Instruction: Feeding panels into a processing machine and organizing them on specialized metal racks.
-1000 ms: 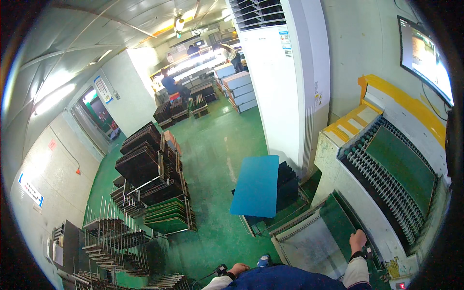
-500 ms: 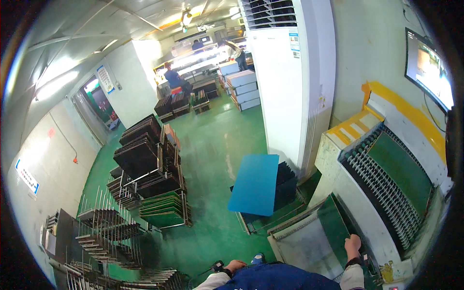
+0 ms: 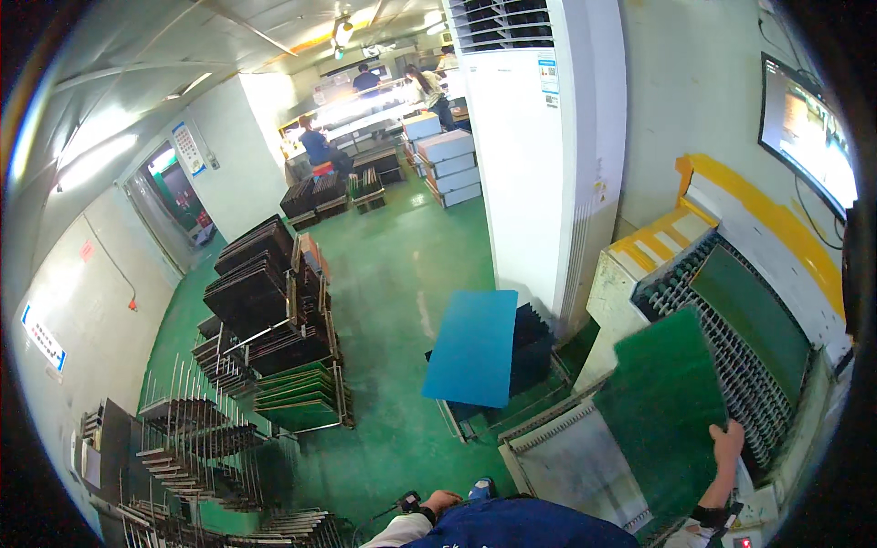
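Observation:
My right hand [image 3: 727,443] grips the right edge of a large green circuit board panel [image 3: 667,393]. The panel is tilted up beside the roller conveyor [image 3: 676,283] and covers part of its rollers. A second green panel [image 3: 754,315] lies on those rollers. Left of the held panel is a pale grey flat surface [image 3: 580,461] with a toothed strip along its far edge. My left hand [image 3: 443,500] is low in front of my body, near the shoe. Its fingers are too small and partly hidden to make out.
A blue sheet [image 3: 473,347] lies over a dark rack [image 3: 539,365] ahead. Racks of dark panels [image 3: 251,283] and green panels [image 3: 297,397] stand left, with metal-pronged racks [image 3: 196,438] nearer. A tall white air conditioner [image 3: 539,164] stands beyond. People work at a lit bench far back.
My right hand has moved right and up, lifting the green panel from beside the grey surface toward the rollers. More of its face shows now. My left hand has barely moved.

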